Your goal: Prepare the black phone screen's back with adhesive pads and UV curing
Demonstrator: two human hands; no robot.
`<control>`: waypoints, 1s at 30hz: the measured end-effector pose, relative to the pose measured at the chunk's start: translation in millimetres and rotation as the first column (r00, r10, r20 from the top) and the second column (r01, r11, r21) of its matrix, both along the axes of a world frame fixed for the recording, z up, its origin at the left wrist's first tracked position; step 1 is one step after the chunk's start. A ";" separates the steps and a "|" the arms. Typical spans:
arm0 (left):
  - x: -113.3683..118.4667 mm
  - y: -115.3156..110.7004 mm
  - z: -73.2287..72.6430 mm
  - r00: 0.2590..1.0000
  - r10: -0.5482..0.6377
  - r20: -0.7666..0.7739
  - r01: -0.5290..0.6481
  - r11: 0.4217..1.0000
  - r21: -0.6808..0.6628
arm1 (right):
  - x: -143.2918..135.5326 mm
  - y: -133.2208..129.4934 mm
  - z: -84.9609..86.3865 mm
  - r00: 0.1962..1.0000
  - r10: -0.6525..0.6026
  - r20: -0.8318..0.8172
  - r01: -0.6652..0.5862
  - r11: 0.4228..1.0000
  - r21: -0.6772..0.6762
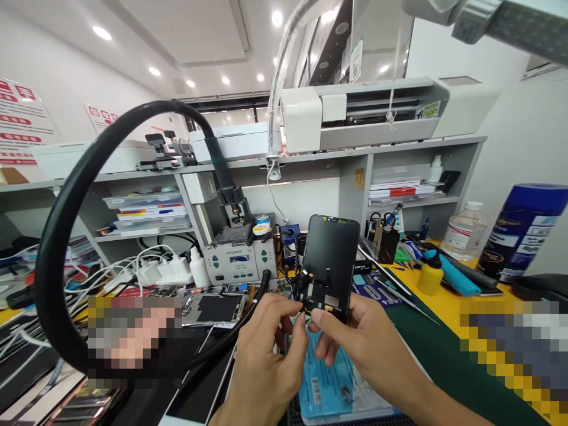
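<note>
- The right hand [364,337] grips a thin black rectangular phone screen panel [332,245] by its lower end, thumb on the near face, other fingers partly hidden behind it; they are clamped on the panel.
- The panel stands nearly upright, raised above the bench, with small flat connectors and pale patches near its bottom.
- The left hand [270,349] is at the panel's lower left corner, thumb and index fingertips close to each other; I cannot tell whether they pinch anything.
- Below the hands lies a glossy blue-and-clear plastic packet [326,384].
- To the right, a dark green flat mat [448,361] covers part of the yellow tabletop [406,275], with slim pointed metal tweezers [415,303] across its far edge.
- A small yellow plastic bottle with a black nozzle [430,277] stands farther right.
- Behind the left hand sits a boxy grey soldering station with a small display [226,269].
- A thick black flexible hose [47,236] loops at left.
</note>
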State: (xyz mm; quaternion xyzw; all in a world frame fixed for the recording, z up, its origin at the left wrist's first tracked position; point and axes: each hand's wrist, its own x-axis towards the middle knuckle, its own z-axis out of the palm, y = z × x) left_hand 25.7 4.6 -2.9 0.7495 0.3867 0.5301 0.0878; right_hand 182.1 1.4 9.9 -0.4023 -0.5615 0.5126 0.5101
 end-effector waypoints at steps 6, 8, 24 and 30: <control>0.1 -0.1 -0.2 1.000 0.015 0.007 -0.014 0.999 -0.051 | -2.1 -2.2 -5.7 0.998 -0.034 0.044 0.032 0.998 0.047; 0.9 -0.2 -0.3 1.000 0.022 0.016 -0.021 0.998 -0.059 | -2.4 -2.8 -7.8 0.997 -0.046 0.067 0.043 0.998 0.054; 2.4 0.0 1.9 0.991 0.039 0.131 -0.001 0.960 -0.281 | -3.4 -3.1 -11.3 0.989 -0.070 0.127 0.063 0.996 0.064; 3.6 0.6 1.7 0.978 0.018 0.210 0.056 0.939 -0.339 | -2.3 -1.8 -5.7 0.996 -0.037 0.077 0.031 0.997 0.068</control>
